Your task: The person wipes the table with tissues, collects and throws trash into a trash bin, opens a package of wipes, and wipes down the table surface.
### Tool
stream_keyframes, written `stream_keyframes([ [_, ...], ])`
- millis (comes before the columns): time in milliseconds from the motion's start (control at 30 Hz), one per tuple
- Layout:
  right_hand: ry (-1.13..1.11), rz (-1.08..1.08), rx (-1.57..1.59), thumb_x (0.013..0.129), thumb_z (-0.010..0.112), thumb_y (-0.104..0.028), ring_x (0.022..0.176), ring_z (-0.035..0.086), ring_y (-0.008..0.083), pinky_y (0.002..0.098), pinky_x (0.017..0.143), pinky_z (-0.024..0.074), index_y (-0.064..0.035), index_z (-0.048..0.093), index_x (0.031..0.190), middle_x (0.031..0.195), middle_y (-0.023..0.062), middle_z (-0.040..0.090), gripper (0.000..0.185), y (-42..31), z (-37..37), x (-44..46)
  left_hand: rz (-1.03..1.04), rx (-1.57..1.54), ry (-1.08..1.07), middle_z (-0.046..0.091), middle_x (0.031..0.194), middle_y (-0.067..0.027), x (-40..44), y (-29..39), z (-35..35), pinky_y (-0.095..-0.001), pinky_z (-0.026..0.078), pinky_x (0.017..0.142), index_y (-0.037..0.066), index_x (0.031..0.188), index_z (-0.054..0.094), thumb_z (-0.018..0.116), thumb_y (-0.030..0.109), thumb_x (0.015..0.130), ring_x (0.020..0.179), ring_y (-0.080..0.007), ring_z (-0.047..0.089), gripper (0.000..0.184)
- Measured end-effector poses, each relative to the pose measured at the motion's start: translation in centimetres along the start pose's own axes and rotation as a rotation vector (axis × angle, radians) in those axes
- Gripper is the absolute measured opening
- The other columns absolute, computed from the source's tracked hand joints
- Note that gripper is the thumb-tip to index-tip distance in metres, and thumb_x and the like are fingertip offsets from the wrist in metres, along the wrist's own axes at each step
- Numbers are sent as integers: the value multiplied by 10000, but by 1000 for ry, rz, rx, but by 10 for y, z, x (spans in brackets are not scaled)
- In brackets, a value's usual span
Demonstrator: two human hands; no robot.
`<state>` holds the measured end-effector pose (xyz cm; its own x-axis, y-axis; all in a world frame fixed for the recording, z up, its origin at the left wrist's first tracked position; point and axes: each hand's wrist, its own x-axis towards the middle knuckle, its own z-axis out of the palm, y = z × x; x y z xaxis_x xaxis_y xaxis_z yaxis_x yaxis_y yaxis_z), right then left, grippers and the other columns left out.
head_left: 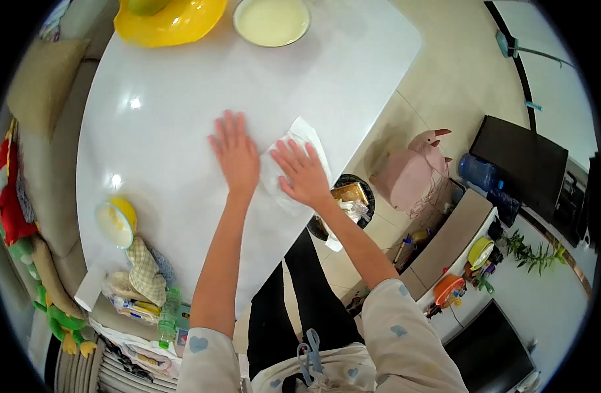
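My left hand (237,157) lies palm down on the white table (163,124), its fingers spread and nothing in them. To its right, my right hand (305,175) rests flat on a white tissue (299,128), fingers stretched apart. The tissue is spread out near the table's right edge, partly covered by that hand. Farther up the table stand a bowl of pale yellowish contents (272,23) and a wavy yellow dish (176,26) with a green round thing in it, cut off by the frame.
A yellow-and-white cup (117,223), cloths (146,272) and a green bottle (170,318) are at the table's lower left. Below the right edge stands a black-lined bin (366,196) with rubbish. A pink bird-shaped seat (405,173) is on the floor; a sofa (64,157) lines the left.
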<state>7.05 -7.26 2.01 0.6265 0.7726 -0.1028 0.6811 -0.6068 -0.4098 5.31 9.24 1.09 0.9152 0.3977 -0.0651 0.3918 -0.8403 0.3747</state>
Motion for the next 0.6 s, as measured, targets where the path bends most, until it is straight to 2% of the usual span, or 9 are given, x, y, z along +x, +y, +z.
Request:
stream_keyframes([
  [67, 48, 152, -109, 764, 495, -274, 1284, 228, 238, 468, 1043, 148, -134, 319, 1319, 1396, 60, 252, 599, 33, -11, 5, 115, -47, -53, 190, 1415, -95, 19, 32, 9, -503, 89, 1042, 106, 1341, 266, 387, 124, 848, 1303, -316, 151, 508],
  [133, 124, 324, -209, 778, 466, -243, 1288, 216, 254, 463, 1046, 138, -124, 302, 1327, 1399, 70, 242, 586, 76, -31, 25, 130, -33, -34, 206, 1410, -90, 35, 57, 17, -498, 98, 1044, 108, 1331, 287, 402, 127, 838, 1300, -309, 162, 507],
  [167, 263, 366, -209, 783, 456, -223, 1281, 232, 263, 471, 1040, 146, -116, 324, 1317, 1387, 75, 269, 560, 99, -40, 38, 134, -22, -9, 221, 1405, -84, 45, 66, 20, -492, 108, 1047, 110, 1322, 308, 418, 130, 829, 1297, -301, 173, 506],
  [267, 455, 414, -264, 780, 460, -206, 1267, 258, 274, 474, 1035, 151, -110, 356, 1300, 1371, 83, 302, 539, 148, -49, 88, 153, 19, 19, 224, 1406, -76, 64, 75, 29, -487, 114, 1047, 117, 1317, 320, 418, 141, 826, 1296, -297, 180, 501],
  [367, 510, 463, -248, 771, 471, -195, 1257, 278, 271, 477, 1029, 167, -102, 382, 1281, 1361, 83, 319, 526, 146, -50, 121, 146, 69, 30, 242, 1399, -78, 66, 75, 35, -483, 118, 1047, 112, 1309, 336, 411, 136, 816, 1294, -297, 191, 499],
  [400, 434, 441, -213, 765, 487, -210, 1254, 286, 260, 478, 1025, 182, -117, 390, 1277, 1361, 78, 319, 530, 138, -49, 122, 157, 72, 23, 242, 1399, -78, 63, 75, 37, -483, 118, 1047, 112, 1309, 336, 411, 136, 816, 1294, -297, 191, 499],
  [467, 193, 151, -49, 779, 486, -257, 1266, 263, 258, 471, 1025, 185, -124, 346, 1300, 1383, 58, 280, 556, 117, -53, 106, 140, 104, 64, 263, 1390, -80, 64, 74, 40, -481, 128, 1046, 105, 1299, 352, 404, 116, 799, 1288, -299, 208, 503],
  [533, 189, 76, 32, 767, 497, -261, 1260, 274, 253, 475, 1025, 185, -137, 375, 1283, 1369, 61, 305, 545, 125, -56, 101, 139, 83, 36, 266, 1388, -79, 63, 76, 35, -481, 140, 1045, 101, 1290, 366, 403, 100, 782, 1283, -299, 223, 509],
  [600, 188, 0, 111, 756, 508, -265, 1253, 286, 247, 479, 1025, 184, -150, 404, 1267, 1354, 64, 330, 534, 140, -62, 104, 116, 89, 0, 245, 1397, -87, 65, 77, 34, -468, 100, 1053, 95, 1304, 337, 370, 98, 785, 1296, -298, 182, 520],
])
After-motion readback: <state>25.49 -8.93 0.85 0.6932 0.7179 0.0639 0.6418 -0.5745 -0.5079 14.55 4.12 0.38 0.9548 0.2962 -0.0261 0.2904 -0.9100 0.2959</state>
